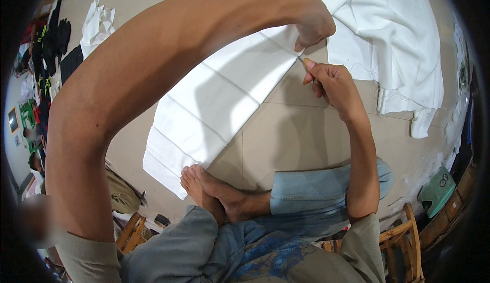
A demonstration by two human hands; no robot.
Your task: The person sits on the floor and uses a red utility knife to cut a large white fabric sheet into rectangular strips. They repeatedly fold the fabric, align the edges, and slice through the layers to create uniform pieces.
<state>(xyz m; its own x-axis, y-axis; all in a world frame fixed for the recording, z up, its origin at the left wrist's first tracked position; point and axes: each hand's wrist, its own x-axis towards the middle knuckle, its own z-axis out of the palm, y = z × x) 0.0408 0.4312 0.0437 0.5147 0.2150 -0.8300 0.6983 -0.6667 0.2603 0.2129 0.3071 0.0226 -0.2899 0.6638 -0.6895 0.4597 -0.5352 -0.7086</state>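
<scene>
A long white cloth with several parallel creases or seams lies flat on the floor, running from my bare feet up to the far side. My left arm reaches over it, and my left hand is closed with its fingertips pinching the cloth's right edge. Just below that spot, my right hand is closed, thumb against forefinger. A small thin thing pokes out of its fingertips toward the same edge; its kind is too small to make out.
A bunched white fabric is heaped at the far right on the tiled floor. My feet rest at the cloth's near end. Wooden chairs stand behind me. A green item lies at the right, and dark clothes at the left.
</scene>
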